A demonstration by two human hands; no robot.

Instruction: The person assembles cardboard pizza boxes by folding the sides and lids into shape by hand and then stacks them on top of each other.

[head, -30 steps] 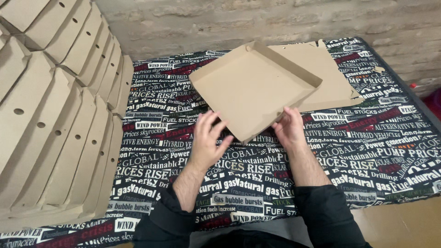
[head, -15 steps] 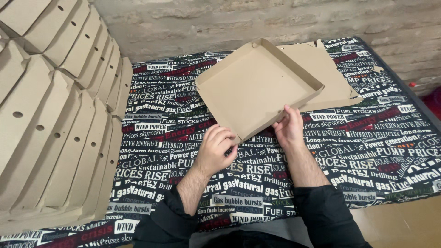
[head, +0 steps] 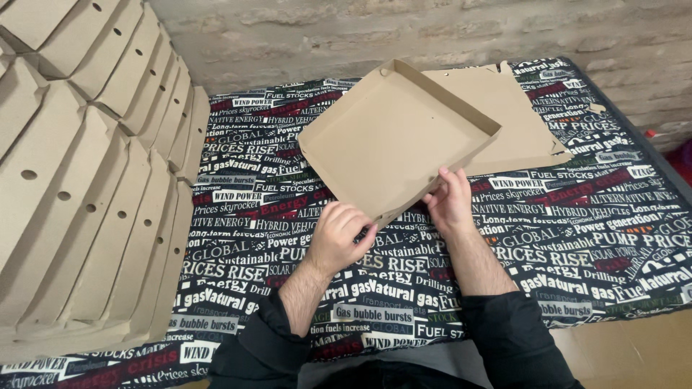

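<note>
Since the earlier frames the left hand [head: 337,238] has slid from under the box's near corner and curled into a loose fist on the near edge, while the box [head: 393,140] has turned a little.

Well left of that hand, stacks of folded boxes [head: 94,194] lean in rows, plain brown with small round holes along their sides. The left hand's fingers are bent shut against the edge of the open box. This box is a flat square brown tray with low upright walls, empty inside, set diagonally, one corner pointing toward the person between the hands. The right hand [head: 450,202] pinches the near wall, thumb inside. Beyond it a flat cardboard sheet [head: 515,119] lies partly under the box. All rests on a tablecloth [head: 591,230] printed with headline lettering in white, red and green on black.
</note>
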